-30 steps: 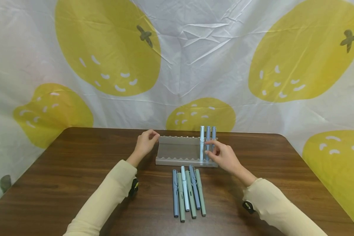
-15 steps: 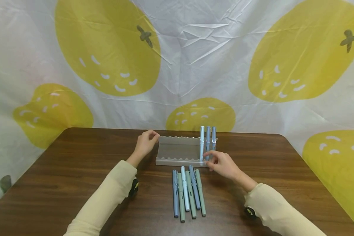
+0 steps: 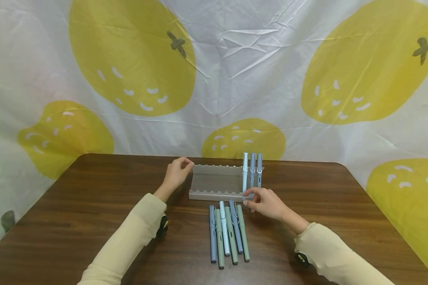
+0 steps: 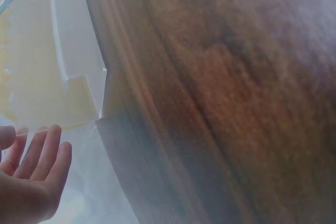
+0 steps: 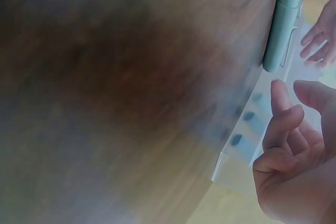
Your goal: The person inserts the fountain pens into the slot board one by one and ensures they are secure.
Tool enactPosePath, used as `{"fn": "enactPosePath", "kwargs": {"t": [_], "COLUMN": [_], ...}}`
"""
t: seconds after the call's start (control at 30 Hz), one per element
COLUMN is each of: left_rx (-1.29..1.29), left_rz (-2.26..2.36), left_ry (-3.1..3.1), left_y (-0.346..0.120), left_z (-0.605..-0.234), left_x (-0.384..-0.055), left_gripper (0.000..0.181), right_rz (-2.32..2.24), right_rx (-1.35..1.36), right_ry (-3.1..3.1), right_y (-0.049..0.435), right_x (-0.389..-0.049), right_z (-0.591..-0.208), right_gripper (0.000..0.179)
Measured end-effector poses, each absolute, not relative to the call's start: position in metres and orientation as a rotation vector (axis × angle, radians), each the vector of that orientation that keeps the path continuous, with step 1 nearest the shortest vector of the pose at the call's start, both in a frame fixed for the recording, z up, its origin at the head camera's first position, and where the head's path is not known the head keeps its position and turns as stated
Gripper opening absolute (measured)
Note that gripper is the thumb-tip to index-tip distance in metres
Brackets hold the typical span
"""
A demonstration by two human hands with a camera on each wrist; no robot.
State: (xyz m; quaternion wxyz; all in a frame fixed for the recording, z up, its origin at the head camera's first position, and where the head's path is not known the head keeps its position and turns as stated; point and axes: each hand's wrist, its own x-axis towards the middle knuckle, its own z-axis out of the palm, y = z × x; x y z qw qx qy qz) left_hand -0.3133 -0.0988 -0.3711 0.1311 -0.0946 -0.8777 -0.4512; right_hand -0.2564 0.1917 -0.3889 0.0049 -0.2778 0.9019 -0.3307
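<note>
Left grip (image 3: pixel 176 173) has the pen rack (image 3: pixel 217 180) pinched at 10 o'clock, probably just steadying it, while right grip (image 3: pixel 269 203), loosely parted, empty, hangs around 5 o'clock.

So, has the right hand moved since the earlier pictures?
Yes: in the head view, against the rack, the right hand has moved down, from beside the upright pens to the rack's front edge.

The rack (image 3: pixel 215 183) at mid-frame looks like smooth, translucent plastic; the pens (image 3: pixel 231 235) below it, smooth plastic. Wood-grained bench (image 3: pixel 110 190), faintly glossy. Creased, slightly shiny cloth (image 3: pixel 232 91) across the top; matt cloth sleeves (image 3: pixel 128 233) at the lower corners.
</note>
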Motion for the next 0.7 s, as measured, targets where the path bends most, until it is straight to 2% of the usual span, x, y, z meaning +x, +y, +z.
{"fn": "enactPosePath", "kwargs": {"t": [0.3, 0.7], "left_rx": [-0.284, -0.279], "left_rz": [-1.33, -1.333], "left_ry": [-2.54, -2.554], "left_y": [-0.099, -0.0994], "left_z": [-0.3713, -0.3716], "left_x": [-0.3127, -0.3131], "left_gripper": [0.019, 0.021], "right_rz": [-0.964, -0.823], "right_rx": [-0.901, -1.01], "right_ry": [2.785, 2.713], "right_y": [0.1864, 0.1828], "right_x": [-0.2539, -0.2498], "right_z": [-0.3902, -0.3939], "right_gripper": [0.02, 0.042]}}
